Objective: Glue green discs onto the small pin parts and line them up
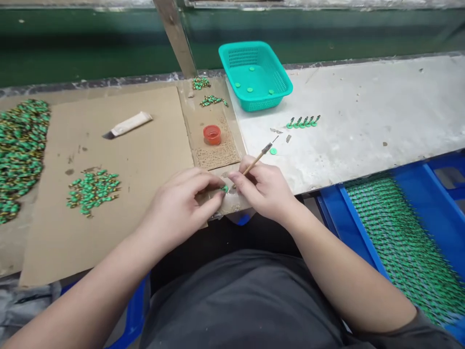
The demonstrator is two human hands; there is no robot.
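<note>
At the bench's near edge, my left hand (pixel 187 196) is closed in a pinch on a small green piece (pixel 225 188). My right hand (pixel 267 189) is closed around a slim wooden-handled brush (pixel 257 160), its dark thin tip pointing up and away to the right. The right thumb and finger come close to the green piece; whether they touch it or hold a second small part I cannot tell. Just beyond the brush lies a green disc (pixel 273 151). Beyond the left hand stands a small red cup (pixel 212 134) on speckled cardboard.
A turquoise basket (pixel 256 104) holds several green discs. Several discs with dark upright parts (pixel 303 122) stand in a row to its right. Piles of small green-and-gold parts (pixel 92 191) and a white-wrapped blade (pixel 131 123) lie on cardboard at left. Blue trays (pixel 417 194) hold rows of green pieces.
</note>
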